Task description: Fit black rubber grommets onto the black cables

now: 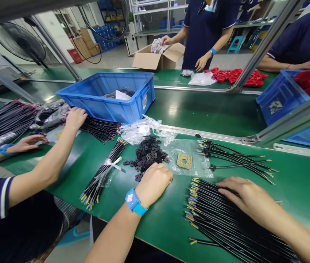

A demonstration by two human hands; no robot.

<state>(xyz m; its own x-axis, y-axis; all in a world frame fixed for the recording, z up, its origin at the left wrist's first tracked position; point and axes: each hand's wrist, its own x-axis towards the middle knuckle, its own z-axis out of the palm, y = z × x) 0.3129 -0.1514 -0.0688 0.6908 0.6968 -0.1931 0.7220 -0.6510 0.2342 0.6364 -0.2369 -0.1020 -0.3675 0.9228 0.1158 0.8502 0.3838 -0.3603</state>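
My left hand (155, 182), with a blue strap on its wrist, is closed at the near edge of a pile of small black plastic clips (149, 151). Its curled fingertips are hidden under the hand, so what they hold does not show. On the right, my right hand (245, 195) lies with fingers stretched out over a wide row of black cables (220, 215), whose stripped ends show blue, yellow and brown wires. Beyond it several cables with black clips (234, 157) are loosely piled. A tan square sponge (184, 160) with a hole rests on a clear plastic bag (168, 146).
A tied cable bundle (104, 171) lies left of the clips. Behind stands a blue bin (108, 106) beside crumpled plastic. At the left, a co-worker's hands (75, 118) touch other cables. Across the bench, people handle a carton (159, 60) and red parts (231, 76). Metal posts rise at both sides.
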